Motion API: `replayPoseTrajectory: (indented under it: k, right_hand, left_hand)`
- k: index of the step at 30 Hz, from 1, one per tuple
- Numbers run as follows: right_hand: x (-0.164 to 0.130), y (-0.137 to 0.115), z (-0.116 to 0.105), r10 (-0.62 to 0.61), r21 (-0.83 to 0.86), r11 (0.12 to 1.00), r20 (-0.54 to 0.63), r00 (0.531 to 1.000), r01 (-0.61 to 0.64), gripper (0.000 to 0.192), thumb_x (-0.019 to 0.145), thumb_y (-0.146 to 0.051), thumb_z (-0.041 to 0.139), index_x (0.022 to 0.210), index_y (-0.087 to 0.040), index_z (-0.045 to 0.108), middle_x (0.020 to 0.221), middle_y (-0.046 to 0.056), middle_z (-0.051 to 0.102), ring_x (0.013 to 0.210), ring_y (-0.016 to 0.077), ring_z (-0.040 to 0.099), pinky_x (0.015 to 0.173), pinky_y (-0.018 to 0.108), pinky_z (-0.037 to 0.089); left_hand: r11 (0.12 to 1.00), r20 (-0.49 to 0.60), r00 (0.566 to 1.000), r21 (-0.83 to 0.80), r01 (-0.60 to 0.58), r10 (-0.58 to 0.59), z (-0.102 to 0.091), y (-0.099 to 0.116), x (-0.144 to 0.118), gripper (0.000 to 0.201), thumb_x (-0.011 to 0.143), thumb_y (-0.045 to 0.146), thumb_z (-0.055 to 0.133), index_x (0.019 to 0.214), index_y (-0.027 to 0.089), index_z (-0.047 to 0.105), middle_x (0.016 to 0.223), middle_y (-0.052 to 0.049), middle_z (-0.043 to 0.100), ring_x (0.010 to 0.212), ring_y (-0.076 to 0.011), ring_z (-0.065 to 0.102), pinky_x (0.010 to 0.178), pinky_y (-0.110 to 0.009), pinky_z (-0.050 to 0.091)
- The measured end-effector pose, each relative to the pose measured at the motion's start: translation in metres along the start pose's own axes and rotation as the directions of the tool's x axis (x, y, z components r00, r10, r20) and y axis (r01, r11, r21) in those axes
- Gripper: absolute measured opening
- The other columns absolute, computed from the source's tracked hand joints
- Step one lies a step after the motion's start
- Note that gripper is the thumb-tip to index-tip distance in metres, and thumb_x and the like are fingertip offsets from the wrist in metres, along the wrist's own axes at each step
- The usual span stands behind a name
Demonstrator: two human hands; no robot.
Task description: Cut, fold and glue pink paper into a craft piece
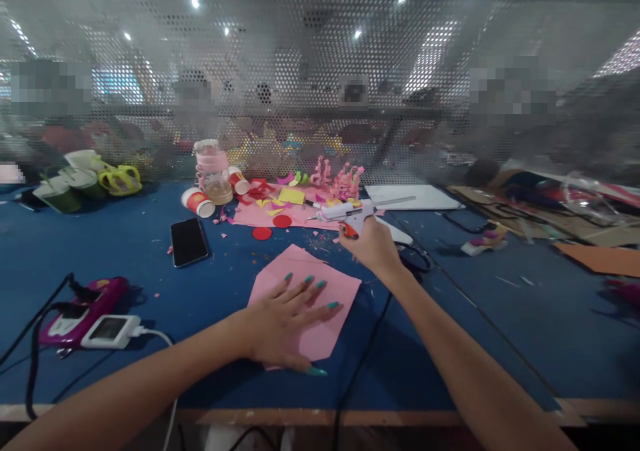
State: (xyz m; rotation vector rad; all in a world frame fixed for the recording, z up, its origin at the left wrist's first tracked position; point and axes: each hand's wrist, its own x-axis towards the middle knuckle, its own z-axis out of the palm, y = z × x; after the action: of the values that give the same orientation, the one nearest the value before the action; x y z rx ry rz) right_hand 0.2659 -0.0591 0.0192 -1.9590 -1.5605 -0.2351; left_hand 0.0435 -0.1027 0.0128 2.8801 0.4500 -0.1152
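My left hand (287, 321) lies flat, fingers spread, on a folded pink sheet of paper (325, 287) on the blue table (125, 251). My right hand (370, 243) grips a white hot glue gun (350, 211) with an orange trigger, held above the table beyond the pink sheet, nozzle pointing left. Its black cord runs back toward the table's front edge.
A black phone (189, 241) lies to the left. Behind it stand paper cups (198, 202), a plastic jar (214, 171), pink paper scraps and red discs (261, 233). A purple device and a white charger (110, 329) sit front left. A perforated metal screen (320, 71) closes the back.
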Motion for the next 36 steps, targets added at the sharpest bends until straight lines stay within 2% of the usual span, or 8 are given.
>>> replayPoseTrajectory:
  k: [4, 7, 9, 11, 14, 17, 28, 36]
  right_hand:
    - [-0.002, 0.001, 0.010, -0.059, -0.116, 0.991, 0.085, 0.995, 0.069, 0.026, 0.069, -0.032, 0.053, 0.084, -0.010, 0.052, 0.074, 0.014, 0.063, 0.069, 0.0253, 0.060, 0.057, 0.029, 0.042]
    - [-0.005, 0.002, 0.018, -0.099, -0.087, 0.990, 0.100, 0.990, 0.108, 0.027, 0.067, -0.033, 0.054, 0.082, -0.012, 0.050, 0.075, 0.014, 0.062, 0.070, 0.0252, 0.060, 0.057, 0.029, 0.042]
    - [-0.008, 0.001, 0.024, -0.115, -0.046, 0.992, 0.071, 0.991, 0.118, 0.028, 0.066, -0.035, 0.055, 0.082, -0.013, 0.048, 0.073, 0.013, 0.061, 0.068, 0.0249, 0.060, 0.055, 0.029, 0.042]
    - [-0.011, 0.000, 0.029, -0.132, -0.024, 0.991, 0.037, 0.991, 0.133, 0.029, 0.067, -0.036, 0.055, 0.082, -0.014, 0.046, 0.072, 0.012, 0.060, 0.066, 0.0244, 0.059, 0.054, 0.030, 0.042]
    - [-0.015, 0.000, 0.035, -0.166, -0.047, 0.985, 0.019, 0.986, 0.167, 0.027, 0.068, -0.036, 0.054, 0.081, -0.014, 0.045, 0.071, 0.012, 0.060, 0.064, 0.0237, 0.059, 0.053, 0.029, 0.042]
    - [-0.017, 0.002, 0.037, -0.218, -0.091, 0.971, 0.033, 0.975, 0.220, 0.023, 0.069, -0.034, 0.053, 0.079, -0.015, 0.045, 0.071, 0.011, 0.060, 0.064, 0.0232, 0.059, 0.053, 0.029, 0.041]
    - [-0.016, -0.005, 0.021, -0.238, -0.180, 0.942, 0.242, 0.941, 0.285, 0.018, 0.075, -0.027, 0.047, 0.085, -0.013, 0.050, 0.080, 0.013, 0.061, 0.074, 0.0234, 0.059, 0.062, 0.029, 0.041]
    - [-0.015, -0.007, 0.022, -0.221, -0.200, 0.937, 0.295, 0.929, 0.287, 0.017, 0.075, -0.023, 0.048, 0.088, -0.012, 0.050, 0.084, 0.013, 0.062, 0.077, 0.0232, 0.059, 0.063, 0.028, 0.040]
  left_hand:
    - [1.000, -0.042, 0.999, -0.015, -0.006, 0.005, 0.000, 0.006, -0.007, 0.080, 0.073, 0.068, 0.032, 0.138, 0.027, 0.006, 0.145, -0.010, 0.012, 0.132, -0.0289, 0.010, 0.103, -0.054, 0.008]
    - [0.999, -0.149, 0.988, -0.016, 0.030, -0.032, 0.001, 0.004, -0.006, 0.074, 0.078, 0.064, 0.025, 0.138, 0.023, 0.010, 0.141, -0.009, 0.027, 0.131, -0.0248, 0.018, 0.105, -0.052, 0.004]
    - [0.996, -0.226, 0.970, 0.000, 0.092, -0.089, 0.003, -0.003, -0.001, 0.074, 0.079, 0.062, 0.025, 0.138, 0.019, 0.013, 0.141, -0.010, 0.027, 0.131, -0.0249, 0.017, 0.106, -0.050, 0.002]
    - [0.988, -0.256, 0.956, 0.022, 0.154, -0.143, 0.005, -0.013, 0.004, 0.076, 0.078, 0.062, 0.028, 0.137, 0.016, 0.014, 0.143, -0.012, 0.021, 0.132, -0.0269, 0.012, 0.106, -0.050, 0.004]
    - [0.983, -0.194, 0.967, 0.036, 0.178, -0.168, 0.007, -0.025, 0.009, 0.078, 0.078, 0.064, 0.028, 0.137, 0.016, 0.014, 0.143, -0.013, 0.016, 0.133, -0.0270, 0.008, 0.106, -0.047, 0.007]
    - [0.983, -0.147, 0.973, 0.028, 0.183, -0.177, 0.006, -0.027, 0.009, 0.076, 0.078, 0.064, 0.025, 0.138, 0.019, 0.013, 0.144, -0.012, 0.015, 0.133, -0.0257, 0.008, 0.106, -0.045, 0.008]
    - [0.985, -0.144, 0.975, 0.010, 0.172, -0.169, 0.005, -0.024, 0.010, 0.073, 0.079, 0.063, 0.024, 0.137, 0.019, 0.017, 0.144, -0.011, 0.012, 0.133, -0.0249, 0.008, 0.107, -0.043, 0.003]
    - [0.986, -0.144, 0.977, 0.032, 0.165, -0.159, 0.006, -0.026, 0.010, 0.071, 0.080, 0.060, 0.025, 0.137, 0.019, 0.014, 0.145, -0.010, 0.013, 0.133, -0.0239, 0.007, 0.107, -0.042, 0.002]
